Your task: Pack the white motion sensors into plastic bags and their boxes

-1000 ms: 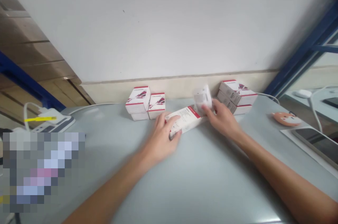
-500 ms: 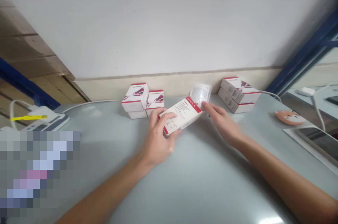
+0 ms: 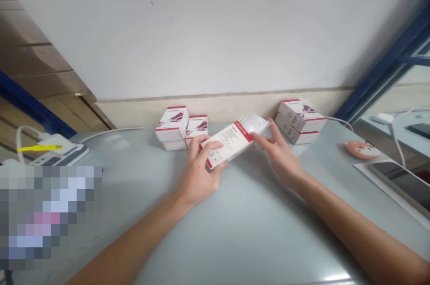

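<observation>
My left hand (image 3: 198, 173) clamping a white-and-red rectangular detector box (image 3: 228, 148) at centre frame, my right hand (image 3: 278, 155) just beside it, spread fingers (image 3: 270, 124) touching a white plastic device (image 3: 255, 123), stacked white boxes (image 3: 171, 126) behind, on a grey table (image 3: 255, 240).

Bright, even indoor light fills the view, with a small glare on the grey table (image 3: 336, 277) at five o'clock, a soft shadow below the right hand (image 3: 278, 155), bowed wide-angle edges and a coarse pixelated blur (image 3: 50, 218) at eight o'clock.

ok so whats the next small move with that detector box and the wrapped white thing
Probably close the right hand on the white device in clear wrap: its fingers sit right by it, while the left hand grips the detector box.
</observation>
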